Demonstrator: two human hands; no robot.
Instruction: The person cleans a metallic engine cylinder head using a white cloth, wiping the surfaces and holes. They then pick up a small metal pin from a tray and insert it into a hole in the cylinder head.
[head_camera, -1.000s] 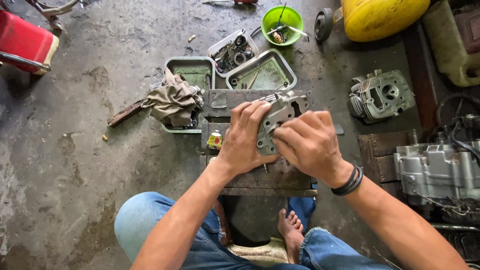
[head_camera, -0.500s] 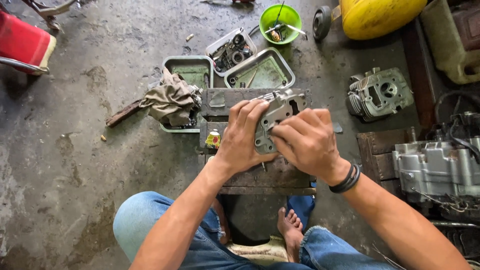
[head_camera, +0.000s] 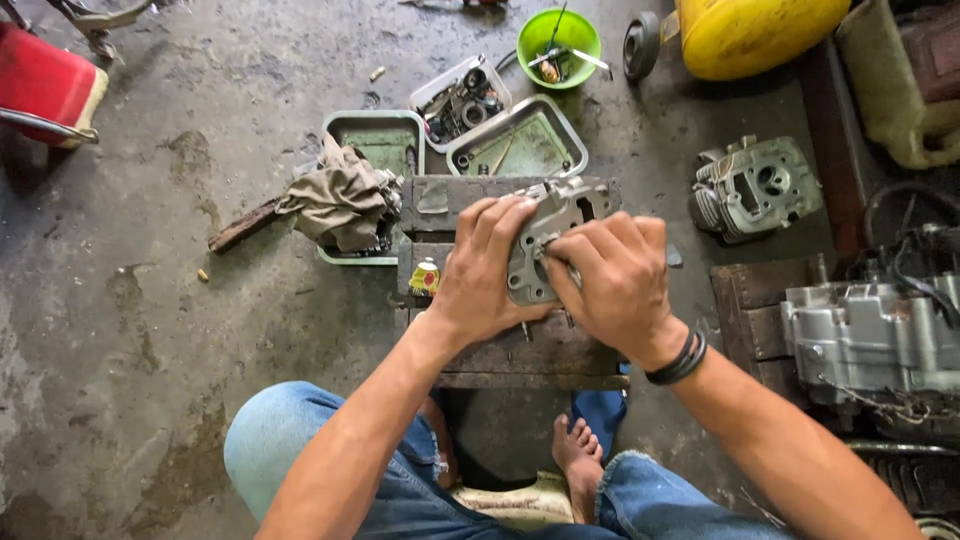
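Metal engine cover (head_camera: 545, 232), grey and flat, sits on the dark wooden worktop (head_camera: 500, 355) between the person's knees, its long axis running from near-left up to far-right, the notched end pointing away toward the trays. The left hand (head_camera: 480, 275) wraps its left edge, fingers (head_camera: 492, 222) curled over the upper face and holding it. The right hand (head_camera: 615, 280) presses on the cover's near-right part, fingers bent close together; whether they pinch a small tool I cannot tell. A black band (head_camera: 677, 360) circles the right wrist.

On the worktop, just left of the left hand, stands a small round tin (head_camera: 427, 277) with a yellow and red label. Beyond the worktop lie two rectangular metal trays (head_camera: 520, 145), greenish inside, and a smaller tray of dark parts (head_camera: 462, 95). A crumpled brown rag (head_camera: 340, 200) drapes over the left tray's edge. A bright green bowl (head_camera: 558, 40) holding small tools stands farther off, beside a yellow tank (head_camera: 760, 30). On the concrete floor (head_camera: 150, 300) to the right rests a finned cylinder head (head_camera: 755, 190), and an engine casing (head_camera: 870, 335) sits by the right edge.
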